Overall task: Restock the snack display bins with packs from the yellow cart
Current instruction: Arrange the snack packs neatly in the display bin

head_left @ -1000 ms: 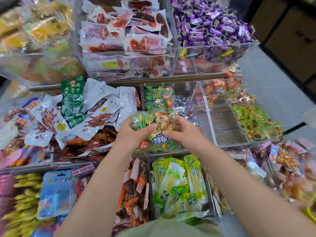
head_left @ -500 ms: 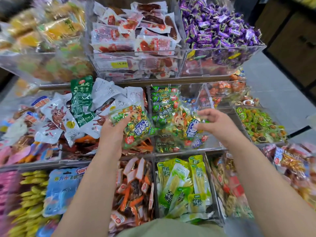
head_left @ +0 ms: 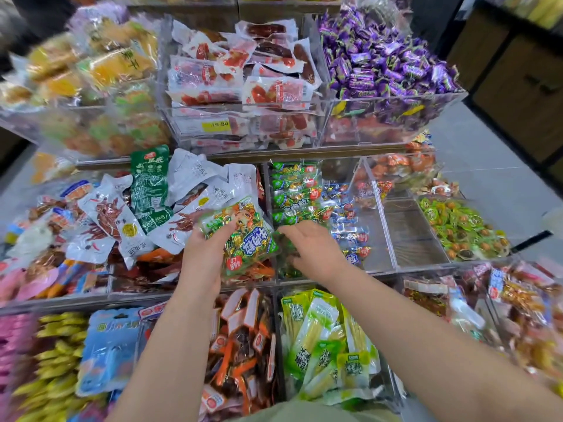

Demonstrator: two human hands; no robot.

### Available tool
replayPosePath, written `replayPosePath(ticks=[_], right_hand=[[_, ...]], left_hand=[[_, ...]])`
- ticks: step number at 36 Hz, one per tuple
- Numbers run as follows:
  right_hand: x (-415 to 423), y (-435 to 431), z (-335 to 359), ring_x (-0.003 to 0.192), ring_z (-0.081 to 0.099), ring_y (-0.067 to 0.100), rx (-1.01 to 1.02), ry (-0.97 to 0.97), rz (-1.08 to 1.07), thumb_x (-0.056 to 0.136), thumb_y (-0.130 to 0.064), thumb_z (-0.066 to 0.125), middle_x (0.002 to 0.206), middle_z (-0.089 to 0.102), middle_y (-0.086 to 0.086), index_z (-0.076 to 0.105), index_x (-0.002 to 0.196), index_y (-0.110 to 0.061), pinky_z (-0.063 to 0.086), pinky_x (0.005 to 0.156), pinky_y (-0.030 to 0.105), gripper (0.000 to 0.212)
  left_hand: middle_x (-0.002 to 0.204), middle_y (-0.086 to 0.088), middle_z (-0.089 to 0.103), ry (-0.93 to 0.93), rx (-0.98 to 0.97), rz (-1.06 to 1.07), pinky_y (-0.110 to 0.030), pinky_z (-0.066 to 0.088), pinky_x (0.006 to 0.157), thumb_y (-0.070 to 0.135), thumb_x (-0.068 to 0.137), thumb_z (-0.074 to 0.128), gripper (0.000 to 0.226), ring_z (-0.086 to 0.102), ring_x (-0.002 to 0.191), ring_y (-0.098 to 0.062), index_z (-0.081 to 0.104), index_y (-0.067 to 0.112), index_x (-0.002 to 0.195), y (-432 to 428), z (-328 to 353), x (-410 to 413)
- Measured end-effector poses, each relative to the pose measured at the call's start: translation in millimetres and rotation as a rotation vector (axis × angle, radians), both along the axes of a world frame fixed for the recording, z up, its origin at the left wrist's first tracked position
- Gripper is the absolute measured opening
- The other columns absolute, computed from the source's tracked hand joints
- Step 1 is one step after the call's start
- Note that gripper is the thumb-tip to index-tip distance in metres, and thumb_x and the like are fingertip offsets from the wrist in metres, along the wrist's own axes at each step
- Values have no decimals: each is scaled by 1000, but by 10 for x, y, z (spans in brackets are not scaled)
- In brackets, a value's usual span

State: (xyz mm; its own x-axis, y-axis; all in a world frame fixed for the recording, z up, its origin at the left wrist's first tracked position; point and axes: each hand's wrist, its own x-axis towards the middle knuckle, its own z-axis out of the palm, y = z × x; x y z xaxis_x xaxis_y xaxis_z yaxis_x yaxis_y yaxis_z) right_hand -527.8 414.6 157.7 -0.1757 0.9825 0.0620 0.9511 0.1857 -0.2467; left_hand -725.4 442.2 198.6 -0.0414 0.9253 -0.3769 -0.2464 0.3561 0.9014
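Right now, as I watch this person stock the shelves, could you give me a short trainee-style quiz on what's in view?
1. True or false: the left hand holds a green candy pack.
2. Where are the purple candies? A: upper right bin. B: lower left bin. C: lower middle bin.
3. Fill in: the hand with flat, straight fingers, gripping nothing, is the ___ one.

Key: 1 true; 2 A; 3 right, the right hand.

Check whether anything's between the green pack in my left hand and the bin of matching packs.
Only the right hand, spread over the front of that bin. The green pack, gripped by the left hand, is just left of it.
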Motion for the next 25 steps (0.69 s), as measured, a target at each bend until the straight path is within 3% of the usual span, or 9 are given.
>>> replayPosePath(ticks=[3,5,7,9,13,16,19,23,25], right_hand=[[147,-184,-139,117,42,29,197,93,-161,59,-39,86,123,51,9,45,135,-17,36,100,44,89],[297,-319,-249,125,29,28,134,143,-326,51,-50,86,134,36,10,32,142,-23,27,105,49,110],[447,-420,-362,132,21,29,-8,173,-408,51,-57,84,141,24,9,15,147,-28,23,109,46,122],[541,-454,-409,134,23,28,-122,307,-466,52,-56,84,144,20,8,6,147,-31,31,106,43,125],[535,-402,-407,131,40,24,-224,514,-454,61,-55,80,149,34,1,8,143,-42,42,93,36,110],[427,-297,-406,135,34,19,-194,551,-423,61,-46,84,151,29,0,7,145,-38,35,101,32,115],[300,-159,-424,135,35,21,-163,503,-509,61,-45,85,151,26,3,6,146,-31,36,106,40,117],[286,56,-388,130,42,27,-198,491,-577,60,-47,84,149,33,6,8,142,-36,43,98,49,112],[301,150,-365,130,41,28,-202,538,-590,60,-40,86,149,32,6,9,143,-34,42,99,49,113]], left_hand=[[109,3,68,25,-1,32,-36,52,88,22,81,74,25,63,107,-16,59,29,100,-3,-18,-65],[123,3,62,15,1,53,-35,39,101,25,80,76,43,54,119,-16,56,23,118,9,-50,-100],[123,7,57,10,9,69,-30,31,97,26,79,77,50,47,120,-12,51,20,121,16,-69,-122],[116,8,57,1,1,59,-29,34,95,25,80,77,42,48,116,-10,48,26,110,24,-85,-118],[97,11,60,-10,-11,33,-20,48,79,21,81,75,30,60,89,0,50,28,97,21,-31,-49],[101,-4,73,-38,-31,9,-33,56,74,17,81,74,28,71,93,-20,60,21,105,21,-4,-24],[101,-5,75,-65,-2,-43,-37,59,68,12,84,70,25,72,91,-22,63,19,106,13,12,-10],[107,-8,72,-61,17,-105,-54,54,85,8,86,66,24,69,98,-26,61,20,107,7,23,18],[106,-7,73,-55,29,-134,-56,53,88,7,86,66,25,68,100,-28,61,19,107,10,23,22]])
